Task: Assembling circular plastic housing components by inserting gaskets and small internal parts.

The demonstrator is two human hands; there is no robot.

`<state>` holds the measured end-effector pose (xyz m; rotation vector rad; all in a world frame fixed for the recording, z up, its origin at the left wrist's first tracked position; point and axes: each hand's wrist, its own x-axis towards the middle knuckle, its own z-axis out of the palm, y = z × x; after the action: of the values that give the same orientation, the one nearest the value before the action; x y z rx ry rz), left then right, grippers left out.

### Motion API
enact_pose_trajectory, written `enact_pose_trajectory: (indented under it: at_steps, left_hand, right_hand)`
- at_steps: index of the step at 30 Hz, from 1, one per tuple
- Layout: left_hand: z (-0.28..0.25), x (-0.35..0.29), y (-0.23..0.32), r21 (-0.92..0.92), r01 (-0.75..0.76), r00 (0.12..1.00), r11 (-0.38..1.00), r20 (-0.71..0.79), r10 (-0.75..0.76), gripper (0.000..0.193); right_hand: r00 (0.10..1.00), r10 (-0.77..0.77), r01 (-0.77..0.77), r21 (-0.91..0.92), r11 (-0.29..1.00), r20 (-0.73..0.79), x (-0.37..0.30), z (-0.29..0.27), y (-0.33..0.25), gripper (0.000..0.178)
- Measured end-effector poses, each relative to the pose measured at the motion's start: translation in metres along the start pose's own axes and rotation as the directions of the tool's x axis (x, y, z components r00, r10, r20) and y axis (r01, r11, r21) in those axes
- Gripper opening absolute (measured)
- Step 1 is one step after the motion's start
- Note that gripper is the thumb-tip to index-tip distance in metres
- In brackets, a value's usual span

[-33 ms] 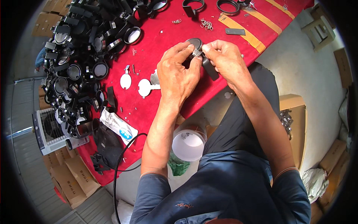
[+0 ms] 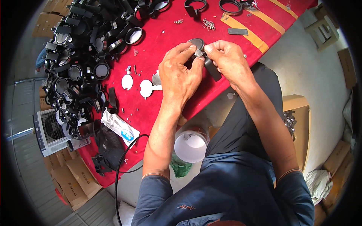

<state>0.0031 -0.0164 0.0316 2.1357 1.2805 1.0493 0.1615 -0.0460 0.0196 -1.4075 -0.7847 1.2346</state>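
Observation:
Over the red-covered table, both hands work on one black round-headed part [image 2: 197,42] with a black flat handle [image 2: 213,70] pointing toward me. My left hand [image 2: 180,73] grips its round head, fingertips on top and thumb at a small silver metal clip [image 2: 199,53] where head and handle meet. On the other side, my right hand [image 2: 230,62] pinches thumb against finger beside the clip; what lies between those fingertips is too small to make out. Left of my left hand lie white round discs with tabs, one disc [image 2: 146,88] closest to the wrist.
A large heap of similar black ringed parts [image 2: 75,71] covers the table's left side. Small metal pieces [image 2: 208,25], a dark flat strip [image 2: 238,32] and black rings [image 2: 230,6] lie at the back. Below the edge stand a white bucket [image 2: 190,147] and a cardboard box [image 2: 301,128].

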Motion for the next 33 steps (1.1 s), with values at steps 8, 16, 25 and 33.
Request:
enact_pose_trajectory:
  at_steps: [8, 16, 25, 33]
  left_hand:
    - [0.001, -0.001, -0.003, -0.001, -0.018, 1.000, 1.000, -0.009, 0.018, 0.031]
    - [0.000, 0.000, -0.001, 0.013, -0.013, 1.000, 1.000, 0.001, 0.013, 0.032]
    - [-0.001, -0.001, -0.003, 0.023, -0.022, 1.000, 0.999, -0.019, 0.023, 0.032]
    - [0.001, -0.004, -0.003, 0.047, -0.081, 0.996, 0.996, -0.043, 0.083, 0.031]
  right_hand:
    - [0.994, -0.090, 0.084, -0.100, 0.991, -0.061, 0.006, 0.004, 0.010, 0.025]
    - [1.000, -0.008, 0.005, -0.132, 0.991, -0.023, 0.009, -0.001, 0.003, 0.027]
    - [0.979, -0.200, 0.185, -0.273, 0.944, -0.028, 0.009, 0.004, 0.010, 0.024]
    - [0.815, -0.579, 0.538, -0.368, 0.758, -0.001, 0.001, 0.001, 0.016, 0.013]
